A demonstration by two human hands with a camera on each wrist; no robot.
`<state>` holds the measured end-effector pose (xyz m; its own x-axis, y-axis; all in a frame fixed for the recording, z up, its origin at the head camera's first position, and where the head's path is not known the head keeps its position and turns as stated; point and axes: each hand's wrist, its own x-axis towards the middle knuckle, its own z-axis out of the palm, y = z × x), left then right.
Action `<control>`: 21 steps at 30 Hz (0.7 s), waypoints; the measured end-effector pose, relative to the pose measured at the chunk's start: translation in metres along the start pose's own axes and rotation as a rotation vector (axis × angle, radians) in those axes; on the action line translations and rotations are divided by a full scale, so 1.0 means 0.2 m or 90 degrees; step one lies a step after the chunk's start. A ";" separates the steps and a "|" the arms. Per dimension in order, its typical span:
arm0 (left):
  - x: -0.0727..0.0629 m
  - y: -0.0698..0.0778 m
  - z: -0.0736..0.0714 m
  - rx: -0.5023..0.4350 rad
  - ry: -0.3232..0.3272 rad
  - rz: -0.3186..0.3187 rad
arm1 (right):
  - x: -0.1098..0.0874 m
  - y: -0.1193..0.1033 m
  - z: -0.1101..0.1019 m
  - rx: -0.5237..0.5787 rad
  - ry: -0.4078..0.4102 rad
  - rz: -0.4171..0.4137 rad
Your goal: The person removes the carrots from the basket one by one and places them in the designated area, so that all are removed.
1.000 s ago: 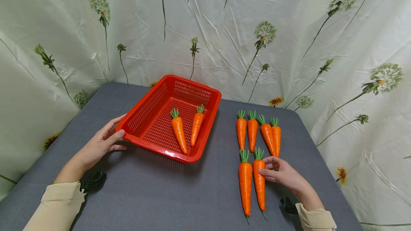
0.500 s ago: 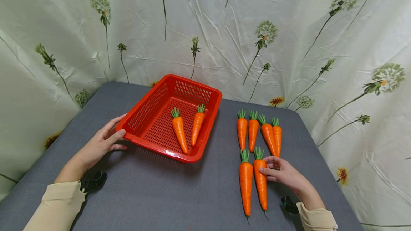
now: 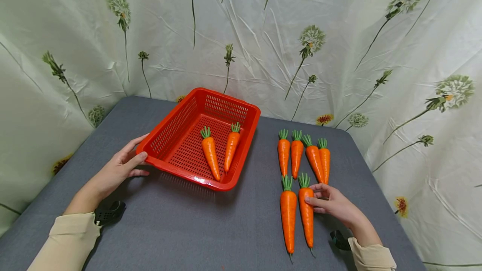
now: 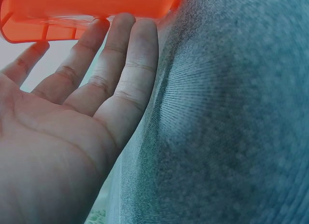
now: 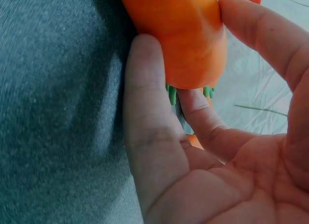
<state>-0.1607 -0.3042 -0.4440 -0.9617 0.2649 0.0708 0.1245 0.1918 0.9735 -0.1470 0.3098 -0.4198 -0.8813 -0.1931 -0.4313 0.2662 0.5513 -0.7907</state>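
My left hand (image 3: 118, 170) holds the near-left corner of a red slotted plastic basket (image 3: 188, 177), thumb on the rim. In the left wrist view, the fingers (image 4: 137, 64) reach nearly straight to the basket wall (image 4: 87, 4). Two carrots with green tops, a left one (image 3: 211, 158) and a right one (image 3: 232, 147), lie inside. At the right, my right hand (image 3: 333, 204) pinches a carrot (image 3: 306, 221) near its thick end. Up close, thumb and fingers sit on either side of this carrot (image 5: 188, 45). Another carrot (image 3: 288, 216) lies just left of it.
Behind my right hand, several carrots (image 3: 296, 158) lie side by side on the grey cloth-covered table (image 3: 169, 229). A white flower-printed curtain (image 3: 263, 53) hangs behind the table's far edge.
The carrot in my right hand has shifted slightly to the right, widening the gap to its neighbour. My left hand and the basket stay in place.
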 end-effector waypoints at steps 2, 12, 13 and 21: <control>0.00 0.00 0.00 0.000 0.000 0.001 | 0.00 0.00 0.00 0.005 0.001 0.001; -0.01 0.00 -0.01 0.000 0.002 0.002 | 0.01 -0.02 0.03 0.011 0.006 0.008; 0.00 0.00 -0.01 0.000 0.001 0.003 | 0.01 -0.02 0.03 0.010 0.006 0.008; 0.00 0.00 0.00 0.007 0.005 -0.003 | 0.01 -0.02 0.03 0.008 0.001 0.010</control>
<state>-0.1598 -0.3037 -0.4433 -0.9642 0.2564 0.0675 0.1221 0.2034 0.9715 -0.1473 0.3017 -0.4200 -0.8774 -0.1836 -0.4433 0.2849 0.5441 -0.7891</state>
